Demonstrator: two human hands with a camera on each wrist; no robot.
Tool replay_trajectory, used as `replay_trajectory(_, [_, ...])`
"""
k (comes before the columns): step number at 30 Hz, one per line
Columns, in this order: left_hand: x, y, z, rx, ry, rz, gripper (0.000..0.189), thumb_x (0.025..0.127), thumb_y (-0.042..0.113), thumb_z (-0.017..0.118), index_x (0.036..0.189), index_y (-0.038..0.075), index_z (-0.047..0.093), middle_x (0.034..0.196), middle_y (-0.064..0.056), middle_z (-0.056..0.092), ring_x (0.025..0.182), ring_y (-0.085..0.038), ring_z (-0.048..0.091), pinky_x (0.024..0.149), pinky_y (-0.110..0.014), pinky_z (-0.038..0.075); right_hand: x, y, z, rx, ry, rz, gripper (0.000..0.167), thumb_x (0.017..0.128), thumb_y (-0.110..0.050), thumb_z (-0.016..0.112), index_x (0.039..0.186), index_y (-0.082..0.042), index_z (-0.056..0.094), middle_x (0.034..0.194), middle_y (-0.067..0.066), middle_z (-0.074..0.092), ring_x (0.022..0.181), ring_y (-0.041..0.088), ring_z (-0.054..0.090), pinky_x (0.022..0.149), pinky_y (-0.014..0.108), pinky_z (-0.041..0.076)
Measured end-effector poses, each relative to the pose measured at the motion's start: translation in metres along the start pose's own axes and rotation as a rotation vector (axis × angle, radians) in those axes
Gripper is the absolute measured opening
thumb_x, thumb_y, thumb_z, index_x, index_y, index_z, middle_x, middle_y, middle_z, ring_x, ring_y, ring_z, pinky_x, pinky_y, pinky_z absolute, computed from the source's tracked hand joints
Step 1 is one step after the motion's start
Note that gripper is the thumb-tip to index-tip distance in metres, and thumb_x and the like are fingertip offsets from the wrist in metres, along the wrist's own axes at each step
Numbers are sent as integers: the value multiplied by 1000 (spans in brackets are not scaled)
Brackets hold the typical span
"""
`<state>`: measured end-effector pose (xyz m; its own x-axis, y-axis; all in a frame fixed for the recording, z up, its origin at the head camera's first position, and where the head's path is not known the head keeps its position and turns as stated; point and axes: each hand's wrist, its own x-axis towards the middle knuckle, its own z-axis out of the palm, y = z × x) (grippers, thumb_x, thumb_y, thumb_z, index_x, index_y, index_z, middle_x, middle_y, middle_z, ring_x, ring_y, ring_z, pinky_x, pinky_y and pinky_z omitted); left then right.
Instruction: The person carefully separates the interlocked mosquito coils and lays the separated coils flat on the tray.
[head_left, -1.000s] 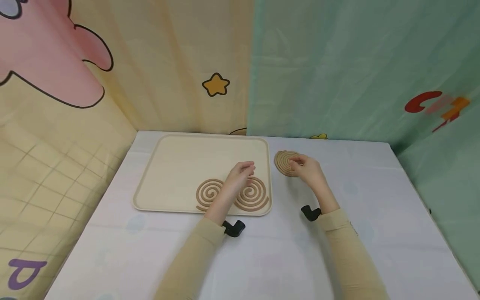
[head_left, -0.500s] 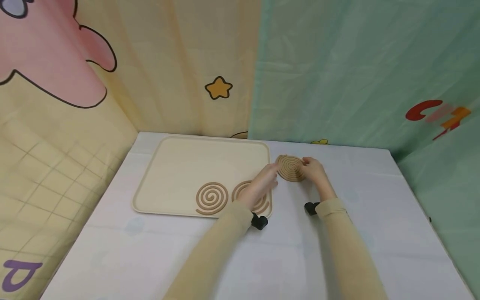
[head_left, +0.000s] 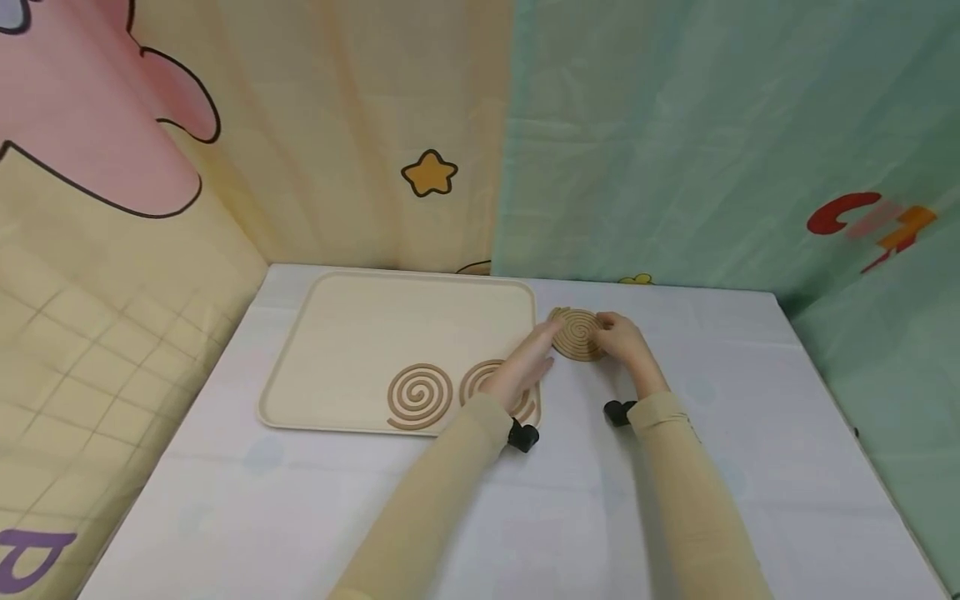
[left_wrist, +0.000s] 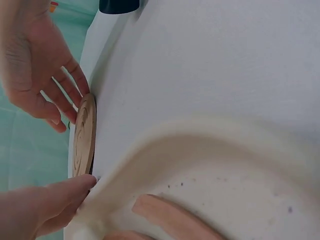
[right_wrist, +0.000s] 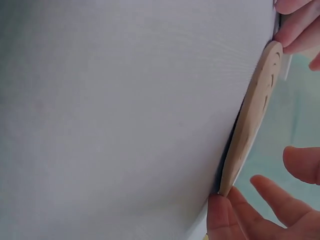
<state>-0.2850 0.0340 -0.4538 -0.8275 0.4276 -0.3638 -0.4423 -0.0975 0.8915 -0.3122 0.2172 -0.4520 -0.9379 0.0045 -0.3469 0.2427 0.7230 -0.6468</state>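
Note:
A tightly wound brown mosquito coil (head_left: 577,336) lies on the white tabletop just right of the tray, between both hands. My left hand (head_left: 520,365) reaches over the tray's right rim, its extended fingertips at the coil's left edge. On the opposite edge are the fingertips of my right hand (head_left: 625,343). In the right wrist view, its thumb (right_wrist: 302,165) stands away from the coil (right_wrist: 252,117). Two looser spiral coils are on the cream tray (head_left: 360,333): one coil (head_left: 420,397) in full view, another coil (head_left: 468,387) partly covered by my left hand and wrist.
The tray's raised rim (left_wrist: 195,132) runs close under my left wrist. A white cloth (head_left: 570,517) covers the table, and patterned curtains (head_left: 652,150) hang along its back and sides. Each wrist carries a black camera mount (head_left: 522,436).
My left hand has moved right, from above the tray to the wound coil's left edge. My right hand has shifted from over the coil to its right edge.

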Motion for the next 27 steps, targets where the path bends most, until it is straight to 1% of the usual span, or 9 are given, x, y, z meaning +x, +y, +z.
replay_trajectory(5, [-4, 3, -3, 40, 26, 6, 67, 104, 36, 41, 159, 11, 10, 167, -6, 5, 154, -24, 3, 124, -46, 11, -9, -5, 0, 77, -2, 42, 61, 98, -18, 44, 153, 0, 26, 158, 26, 27, 146, 43, 24, 118, 55, 27])
replay_trajectory(8, [-8, 8, -7, 73, 62, 39, 69, 103, 36, 45, 158, 10, 13, 166, -7, 9, 153, -24, 9, 124, -44, 18, -21, -10, 0, 140, 17, 34, 62, 99, -19, 45, 154, -1, 25, 157, 25, 28, 145, 42, 25, 117, 55, 28])
replay_trajectory(10, [-12, 10, -11, 114, 102, 79, 70, 101, 36, 47, 158, 10, 14, 165, -9, 15, 152, -26, 15, 123, -43, 20, -30, -15, 2, 186, 47, 10, 62, 98, -19, 47, 154, -1, 26, 156, 26, 30, 144, 42, 29, 117, 55, 30])
replay_trajectory(14, [-23, 10, -16, 244, 209, 195, 73, 100, 36, 51, 158, 11, 14, 161, -13, 26, 149, -31, 25, 122, -45, 24, -49, -28, 10, 284, 121, -48, 60, 99, -20, 49, 152, 0, 30, 155, 25, 33, 139, 39, 39, 112, 51, 37])
replay_trajectory(17, [-32, 7, -18, 318, 299, 330, 73, 99, 27, 57, 157, 9, 16, 159, -16, 29, 146, -34, 30, 120, -47, 28, -64, -42, 19, 370, 199, -97, 56, 99, -18, 51, 150, -1, 35, 153, 22, 38, 132, 36, 46, 104, 47, 45])
replay_trajectory(19, [-40, 6, -20, 289, 343, 423, 72, 97, 18, 60, 156, 7, 19, 157, -18, 29, 144, -36, 33, 117, -47, 33, -74, -51, 26, 402, 253, -128, 54, 98, -16, 53, 149, -2, 39, 152, 19, 41, 129, 34, 48, 99, 43, 48])
replay_trajectory(21, [-49, 6, -23, 227, 381, 504, 71, 94, 9, 61, 154, 6, 23, 155, -18, 31, 141, -38, 36, 114, -47, 38, -86, -60, 33, 435, 281, -155, 53, 97, -15, 55, 147, -3, 42, 151, 16, 43, 127, 31, 49, 97, 39, 49])
replay_trajectory(24, [-64, 6, -28, 121, 416, 609, 71, 91, 0, 61, 152, 7, 26, 151, -16, 33, 137, -37, 42, 108, -48, 44, -105, -70, 44, 481, 275, -192, 52, 97, -14, 57, 147, -6, 43, 150, 12, 43, 127, 28, 50, 96, 37, 50])
replay_trajectory(27, [-76, 4, -32, 99, 480, 704, 72, 90, -1, 64, 151, 7, 27, 147, -14, 37, 132, -31, 49, 103, -43, 49, -121, -76, 57, 552, 252, -236, 52, 97, -12, 59, 146, -8, 43, 150, 9, 42, 127, 26, 49, 95, 30, 50])
